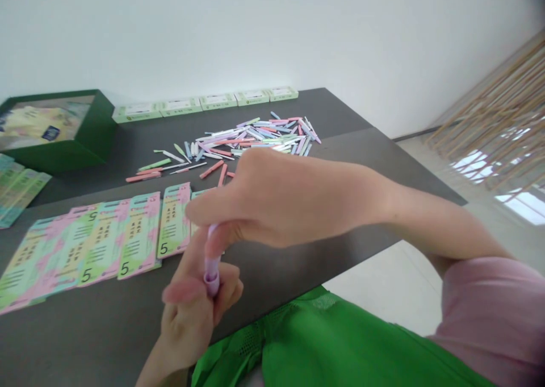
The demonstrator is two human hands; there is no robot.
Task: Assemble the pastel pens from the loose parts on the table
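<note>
Tabletop: a dark tabletop [128,336] runs diagonally across the view, with the person's lap beyond its near edge.

Hands: together just in from the near edge, both closed on one lilac plastic tube [212,268]; the right hand [272,200] pinches its upper end, the left hand [191,324] wraps its lower end (the fingers hide most of it).

Things: overlapping pink-and-green printed cards [85,251], several showing a large 5, lie just left of the hands. Beyond, a heap of pastel plastic sticks [255,137] spreads toward the far edge.

Rest: five pale green boxes [204,104] line the far edge; a dark green box [55,131] sits at the far left corner.
</note>
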